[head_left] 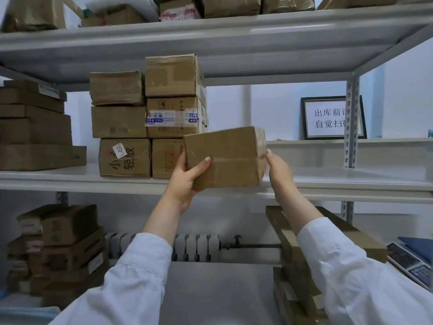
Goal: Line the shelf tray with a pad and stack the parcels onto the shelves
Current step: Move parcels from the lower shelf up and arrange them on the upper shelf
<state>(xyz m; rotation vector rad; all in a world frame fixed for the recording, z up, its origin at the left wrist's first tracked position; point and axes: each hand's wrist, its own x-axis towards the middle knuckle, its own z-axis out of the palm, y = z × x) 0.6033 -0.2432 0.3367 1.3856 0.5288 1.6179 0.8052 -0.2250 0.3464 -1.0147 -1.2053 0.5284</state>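
Observation:
I hold a brown taped cardboard parcel [226, 156] up in front of the middle shelf [339, 181]. My left hand [187, 177] grips its lower left corner, thumb on the front face. My right hand [276, 166] holds its right side, fingertips on the edge. The parcel is tilted and hangs just right of a stack of several parcels [150, 118] standing on that shelf. No pad shows on the shelf.
Flat boxes [35, 134] are piled at the shelf's left end. A framed sign [332, 118] stands behind the upright post [351, 127]. More parcels sit on the top shelf [210, 29]. Below are box piles [58, 252] left and boxes [304, 266] right, a radiator [194, 247] behind.

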